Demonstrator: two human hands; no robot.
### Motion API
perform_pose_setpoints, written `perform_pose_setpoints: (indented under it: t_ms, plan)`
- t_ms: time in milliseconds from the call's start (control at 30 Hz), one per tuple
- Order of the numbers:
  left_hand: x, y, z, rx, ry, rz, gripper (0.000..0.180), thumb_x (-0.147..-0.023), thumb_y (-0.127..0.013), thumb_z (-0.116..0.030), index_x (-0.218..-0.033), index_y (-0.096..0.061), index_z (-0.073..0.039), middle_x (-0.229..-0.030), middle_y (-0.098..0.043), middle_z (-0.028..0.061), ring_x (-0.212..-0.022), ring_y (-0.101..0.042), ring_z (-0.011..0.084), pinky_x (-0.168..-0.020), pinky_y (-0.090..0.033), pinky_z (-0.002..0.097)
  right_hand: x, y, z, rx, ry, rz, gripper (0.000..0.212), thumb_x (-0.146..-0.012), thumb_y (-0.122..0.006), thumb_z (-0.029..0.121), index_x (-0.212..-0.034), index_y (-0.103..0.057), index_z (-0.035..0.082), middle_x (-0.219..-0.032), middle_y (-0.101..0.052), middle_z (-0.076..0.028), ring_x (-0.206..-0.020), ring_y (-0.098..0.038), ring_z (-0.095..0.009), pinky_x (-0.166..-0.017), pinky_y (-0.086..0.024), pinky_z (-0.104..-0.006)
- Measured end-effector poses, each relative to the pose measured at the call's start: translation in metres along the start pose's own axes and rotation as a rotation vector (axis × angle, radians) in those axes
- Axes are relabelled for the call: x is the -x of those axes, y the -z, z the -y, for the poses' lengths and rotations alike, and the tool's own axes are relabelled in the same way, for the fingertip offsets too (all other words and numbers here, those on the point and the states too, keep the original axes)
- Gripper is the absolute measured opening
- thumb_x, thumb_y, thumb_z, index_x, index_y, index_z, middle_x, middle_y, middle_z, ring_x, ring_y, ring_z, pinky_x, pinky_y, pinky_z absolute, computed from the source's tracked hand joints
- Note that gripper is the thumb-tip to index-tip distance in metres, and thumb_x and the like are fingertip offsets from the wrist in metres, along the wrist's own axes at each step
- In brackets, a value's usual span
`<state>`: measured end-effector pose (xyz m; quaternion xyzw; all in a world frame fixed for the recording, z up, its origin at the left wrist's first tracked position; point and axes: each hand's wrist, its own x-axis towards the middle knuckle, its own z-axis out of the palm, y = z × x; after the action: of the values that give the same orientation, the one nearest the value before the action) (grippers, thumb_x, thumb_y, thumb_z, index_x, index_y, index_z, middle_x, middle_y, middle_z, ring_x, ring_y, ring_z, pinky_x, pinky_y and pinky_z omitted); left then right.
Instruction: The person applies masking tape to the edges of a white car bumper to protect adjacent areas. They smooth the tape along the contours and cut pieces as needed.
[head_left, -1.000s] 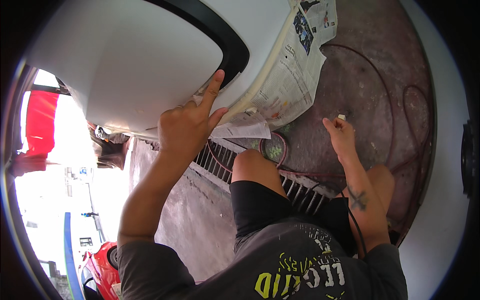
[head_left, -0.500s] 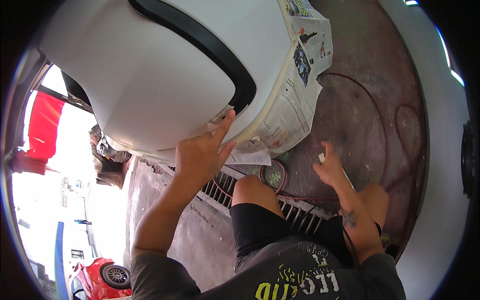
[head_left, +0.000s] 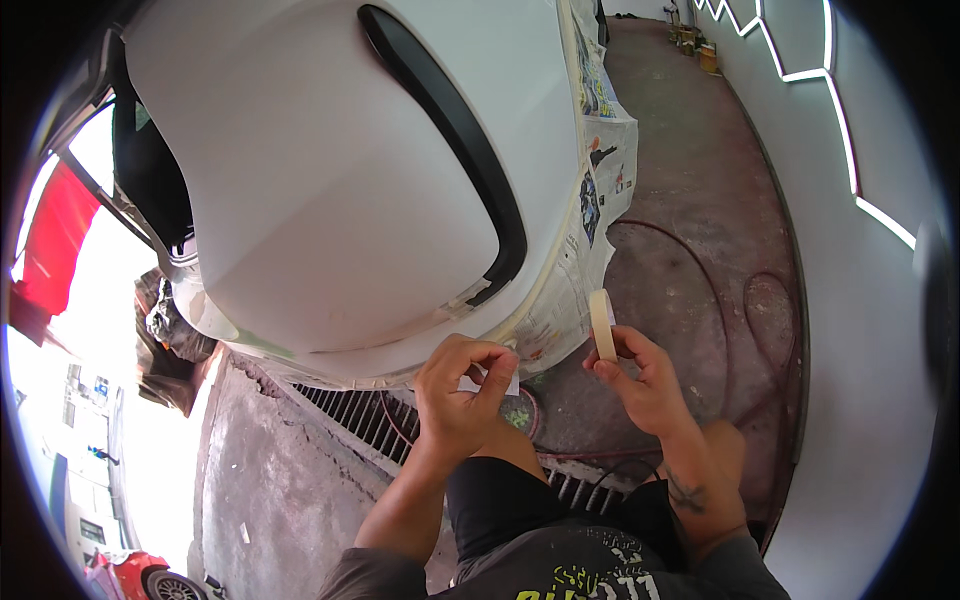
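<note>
A roll of masking tape (head_left: 601, 325), cream-coloured and seen nearly edge-on, is gripped between the thumb and fingers of my right hand (head_left: 647, 382). To its left, my left hand (head_left: 452, 395) is closed in a pinch, thumb tip against the fingers; whatever is between them is too small to make out. Both hands are just off the lower edge of a light grey car panel (head_left: 320, 190). A curved black trim strip (head_left: 462, 130) crosses that panel, with pieces of tape (head_left: 468, 297) at its lower end. Taped newspaper (head_left: 612, 165) skirts the panel's right edge.
A dark red hose (head_left: 715, 280) loops over the reddish floor to the right. Below the panel runs a metal drain grate (head_left: 345, 415). A grey wall (head_left: 840, 330) with light strips rises at the right. A red car (head_left: 130, 578) stands at the lower left.
My left hand has come off the trim's lower end, down toward me, and its pointing finger has folded into a pinch. My right hand has risen, showing the tape roll. The view has shifted.
</note>
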<state>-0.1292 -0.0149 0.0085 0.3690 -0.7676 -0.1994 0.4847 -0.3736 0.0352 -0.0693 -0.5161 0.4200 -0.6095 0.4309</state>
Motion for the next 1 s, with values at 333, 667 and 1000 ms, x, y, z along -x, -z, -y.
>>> perform_pose_setpoints:
  t_ms: [333, 667, 1000]
  plan:
    - [-0.02, -0.004, -0.015, -0.106, -0.329, 0.081, 0.043, -0.075, -0.096, -0.012, -0.112, -0.076, -0.005, -0.113, -0.068, 0.0121, -0.096, -0.067, 0.0269, -0.083, -0.057, 0.0386, -0.01, -0.032, 0.04, 0.542, 0.259, 0.04, 0.033, -0.095, -0.079, 0.016, -0.125, -0.074, 0.005, -0.106, -0.076, -0.011, -0.103, -0.069, -0.033, -0.101, -0.045, -0.0439]
    - [-0.001, -0.002, 0.023, 0.017, -0.134, 0.28, 0.053, -0.075, -0.094, -0.011, -0.121, -0.069, -0.003, -0.128, -0.068, 0.0187, -0.118, -0.067, 0.0384, -0.1, -0.055, 0.0453, 0.0, -0.064, 0.041, 0.971, 0.274, 0.131, 0.041, -0.089, -0.075, 0.011, -0.129, -0.065, 0.009, -0.09, -0.073, -0.006, -0.092, -0.071, -0.03, -0.105, -0.039, -0.0555]
    - [0.079, -0.037, 0.059, 0.14, 0.246, 0.4, 0.048, -0.081, -0.092, -0.016, -0.119, -0.064, -0.004, -0.124, -0.065, 0.014, -0.115, -0.067, 0.0354, -0.095, -0.055, 0.0432, 0.045, -0.046, -0.032, 0.818, -0.022, 0.351, 0.027, -0.09, -0.074, 0.013, -0.115, -0.063, 0.01, -0.082, -0.073, -0.009, -0.087, -0.071, -0.035, -0.103, -0.039, -0.0542]
